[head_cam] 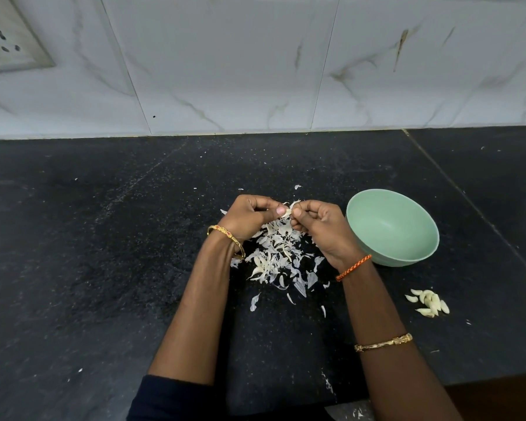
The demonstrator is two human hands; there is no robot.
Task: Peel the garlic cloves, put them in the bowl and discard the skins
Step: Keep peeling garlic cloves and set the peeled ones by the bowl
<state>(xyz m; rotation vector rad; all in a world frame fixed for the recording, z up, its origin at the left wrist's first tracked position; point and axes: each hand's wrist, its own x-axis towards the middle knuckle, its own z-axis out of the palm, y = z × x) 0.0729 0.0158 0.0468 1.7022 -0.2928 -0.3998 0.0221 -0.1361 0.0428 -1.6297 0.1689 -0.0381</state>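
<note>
Many skins (278,256) beside bowl (392,227).

On the counter (104,268), the skins (278,256) lie left of the bowl (392,227) (seemingly empty), with cloves (430,302) before it.

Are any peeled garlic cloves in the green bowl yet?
No, the green bowl looks empty; the peeled cloves lie in a small heap on the black counter near it.

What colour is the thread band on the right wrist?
Orange, with some red in the braid; the thread band shows clearly in the head view.
</note>
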